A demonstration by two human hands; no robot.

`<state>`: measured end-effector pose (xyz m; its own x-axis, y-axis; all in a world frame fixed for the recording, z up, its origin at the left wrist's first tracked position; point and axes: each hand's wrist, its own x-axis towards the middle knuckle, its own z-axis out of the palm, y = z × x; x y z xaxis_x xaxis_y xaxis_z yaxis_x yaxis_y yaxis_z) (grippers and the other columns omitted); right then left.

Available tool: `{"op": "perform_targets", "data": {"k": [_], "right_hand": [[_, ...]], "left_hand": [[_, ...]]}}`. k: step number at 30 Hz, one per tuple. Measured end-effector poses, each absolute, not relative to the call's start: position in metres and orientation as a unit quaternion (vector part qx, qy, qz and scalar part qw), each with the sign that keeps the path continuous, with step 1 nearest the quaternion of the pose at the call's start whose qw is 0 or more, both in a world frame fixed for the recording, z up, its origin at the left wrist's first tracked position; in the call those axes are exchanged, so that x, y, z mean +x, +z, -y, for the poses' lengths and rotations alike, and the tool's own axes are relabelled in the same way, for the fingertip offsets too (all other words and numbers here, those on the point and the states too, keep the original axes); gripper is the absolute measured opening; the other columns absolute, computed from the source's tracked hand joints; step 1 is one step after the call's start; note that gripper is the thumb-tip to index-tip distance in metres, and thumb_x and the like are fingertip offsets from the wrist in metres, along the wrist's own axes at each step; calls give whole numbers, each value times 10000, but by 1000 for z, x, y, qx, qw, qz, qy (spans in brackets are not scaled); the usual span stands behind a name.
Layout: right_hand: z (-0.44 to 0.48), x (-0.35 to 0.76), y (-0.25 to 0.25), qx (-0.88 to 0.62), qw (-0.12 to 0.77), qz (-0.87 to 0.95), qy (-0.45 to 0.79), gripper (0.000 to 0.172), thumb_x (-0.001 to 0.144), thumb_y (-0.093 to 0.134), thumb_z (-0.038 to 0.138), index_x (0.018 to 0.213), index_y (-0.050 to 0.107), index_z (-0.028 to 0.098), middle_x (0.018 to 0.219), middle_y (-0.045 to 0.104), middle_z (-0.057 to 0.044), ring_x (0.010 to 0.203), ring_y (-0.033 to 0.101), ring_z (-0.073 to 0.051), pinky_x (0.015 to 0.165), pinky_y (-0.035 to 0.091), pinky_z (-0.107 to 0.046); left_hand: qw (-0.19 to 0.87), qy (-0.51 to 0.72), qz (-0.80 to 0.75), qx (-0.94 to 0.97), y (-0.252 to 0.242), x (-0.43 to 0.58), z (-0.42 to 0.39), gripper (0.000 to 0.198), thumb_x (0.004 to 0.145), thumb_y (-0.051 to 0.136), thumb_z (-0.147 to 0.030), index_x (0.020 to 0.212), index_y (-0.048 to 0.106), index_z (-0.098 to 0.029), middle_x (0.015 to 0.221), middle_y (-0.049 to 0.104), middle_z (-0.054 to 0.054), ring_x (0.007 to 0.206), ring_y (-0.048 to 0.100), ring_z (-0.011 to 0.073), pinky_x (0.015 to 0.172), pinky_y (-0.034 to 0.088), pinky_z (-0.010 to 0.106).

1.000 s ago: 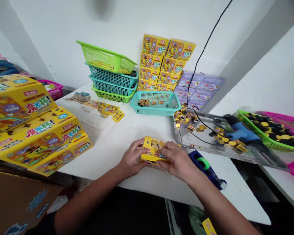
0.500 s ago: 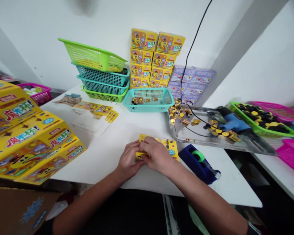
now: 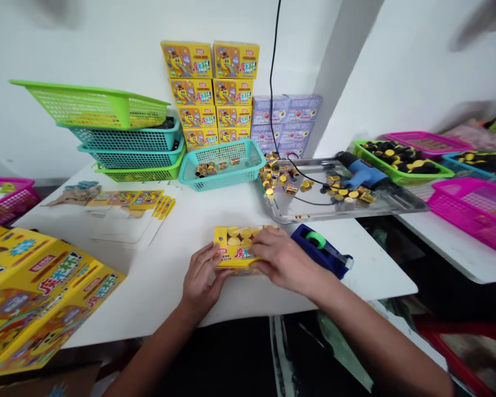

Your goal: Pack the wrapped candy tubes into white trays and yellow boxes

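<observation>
A yellow printed carton (image 3: pixel 235 255) sits on the white table in front of me. Round yellow tops show in a row through the opening in its upper side. At the carton's left end, my left hand (image 3: pixel 201 274) grips the corner, fingers on top and thumb along the front. My right hand (image 3: pixel 283 256) is closed over the right end and covers it. Just right of that hand stands a dark blue tape dispenser (image 3: pixel 320 251) with a green roll core.
A turquoise basket (image 3: pixel 223 179) holds a few small gold cups. More cups lie on a metal tray (image 3: pixel 289 218), with a blue heat gun (image 3: pixel 366 175). Stacked yellow boxes (image 3: pixel 192 91) line the wall; large yellow boxes (image 3: pixel 53 298) stand at left. Flat yellow cards (image 3: pixel 146 199) lie left.
The carton has turned so its front faces me and its row of round tops shows. My left hand has moved to its left end, my right to its right end. The view has swung right.
</observation>
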<state>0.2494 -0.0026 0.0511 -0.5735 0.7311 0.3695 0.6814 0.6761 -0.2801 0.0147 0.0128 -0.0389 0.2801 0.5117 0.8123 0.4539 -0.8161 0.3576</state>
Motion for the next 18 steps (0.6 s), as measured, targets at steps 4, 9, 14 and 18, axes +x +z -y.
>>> {"op": "perform_targets", "data": {"k": [4,9,14,18], "right_hand": [[15,291,24,-417,311,853,38,305,910,604,295,1198,623,194,1251,591,-140,1211,501,-266,993,442,-469],[11,284,-7,-428,440,789,42,228,936,547,229,1139,649,206,1138,660,-119,1139,584,-232,961,488,-450],[8,273,-10,-424,519,738,77,117,908,606,237,992,688,226,961,707,-69,978,650,-204,870,520,-408],[16,271,-18,-429,541,719,79,156,901,609,225,1026,701,238,1013,710,-75,1051,639,-224,909,509,-439]], "left_hand": [[22,512,-301,804,-37,16,-14,345,817,713,-148,1133,576,-170,1202,632,148,1196,566,314,938,533,511],[18,517,-292,804,-36,18,-16,347,792,746,-161,1098,582,-172,1159,638,140,1161,584,315,912,545,511],[20,523,-300,798,-36,21,-14,369,786,745,-139,1115,582,-173,1159,630,141,1167,582,317,907,546,509],[-33,509,-317,799,-36,21,-10,337,794,742,-180,1096,593,-187,1142,657,130,1174,577,327,901,544,516]]}}
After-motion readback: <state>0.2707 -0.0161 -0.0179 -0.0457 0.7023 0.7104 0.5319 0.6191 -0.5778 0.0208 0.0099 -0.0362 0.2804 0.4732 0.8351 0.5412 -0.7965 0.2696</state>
